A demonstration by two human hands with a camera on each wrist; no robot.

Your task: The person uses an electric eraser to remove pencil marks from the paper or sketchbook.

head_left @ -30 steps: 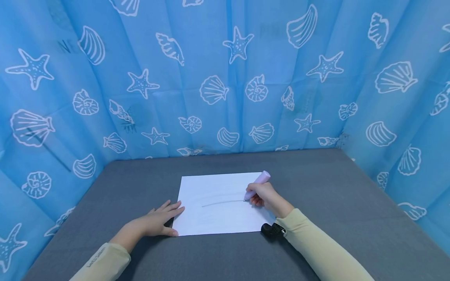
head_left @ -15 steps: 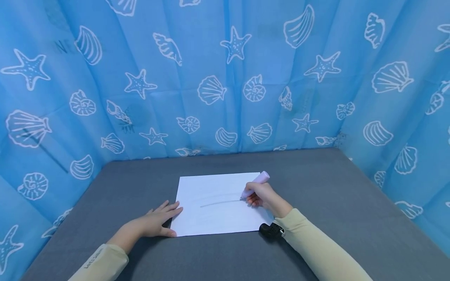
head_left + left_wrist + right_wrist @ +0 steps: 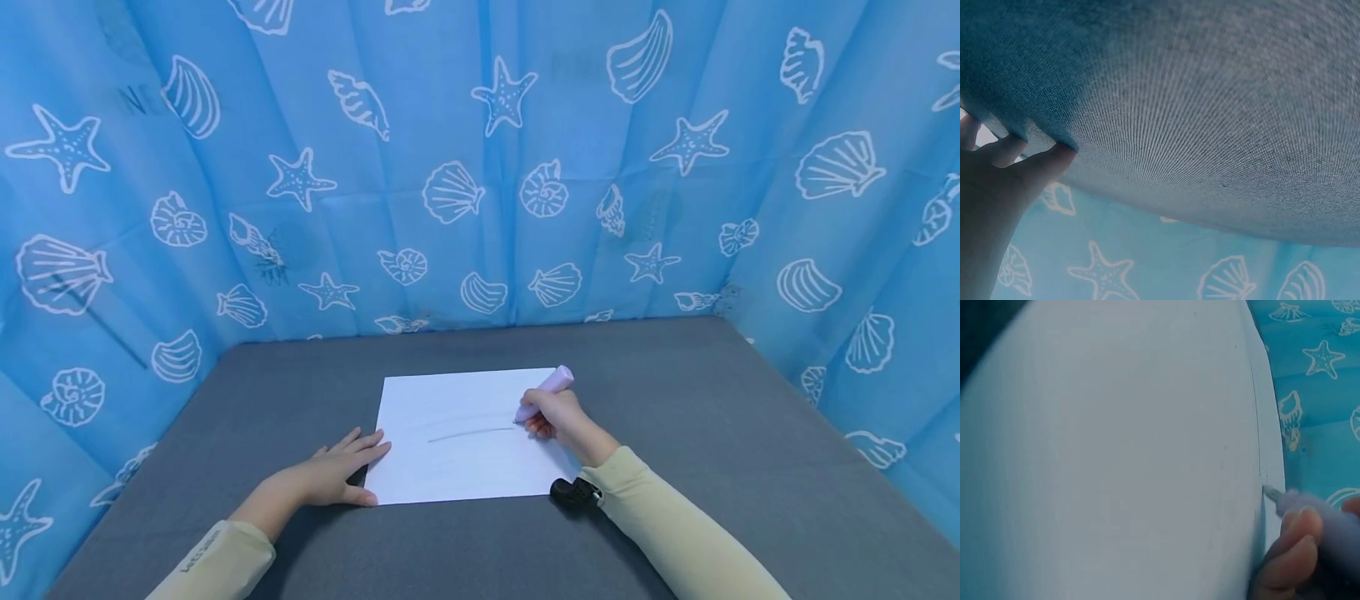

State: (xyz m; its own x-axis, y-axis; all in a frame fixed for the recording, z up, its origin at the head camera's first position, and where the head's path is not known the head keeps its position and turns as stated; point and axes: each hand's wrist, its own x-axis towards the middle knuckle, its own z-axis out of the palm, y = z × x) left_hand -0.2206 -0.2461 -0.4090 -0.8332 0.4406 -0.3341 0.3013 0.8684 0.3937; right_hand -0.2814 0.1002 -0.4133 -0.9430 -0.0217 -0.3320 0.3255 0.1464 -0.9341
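Observation:
A white sheet of paper [image 3: 450, 475] lies on the grey cloth, with one thin, slightly slanting dark line [image 3: 471, 433] across its middle. My right hand [image 3: 558, 417] rests over the sheet's right side and pinches a thick lavender pen [image 3: 555, 382]. In the right wrist view the pen's narrow grey tip [image 3: 1270, 492] is right at the end of the line, with thumb and finger around the lavender barrel. My left hand [image 3: 333, 475] lies with fingers spread at the sheet's left edge, fingertips on the paper; the left wrist view shows some of its fingers [image 3: 1044, 165] against the cloth.
The grey cloth-covered table [image 3: 315, 383] extends around the sheet. A blue curtain [image 3: 480, 242] with white shells and starfish stands along the back and sides. A black wrist device [image 3: 573, 493] sits under the right wrist by the sheet's near right corner.
The pen's tip has shifted slightly left and a little toward the back, just off the line's end. The view has moved a bit; my left hand stays in place on the paper.

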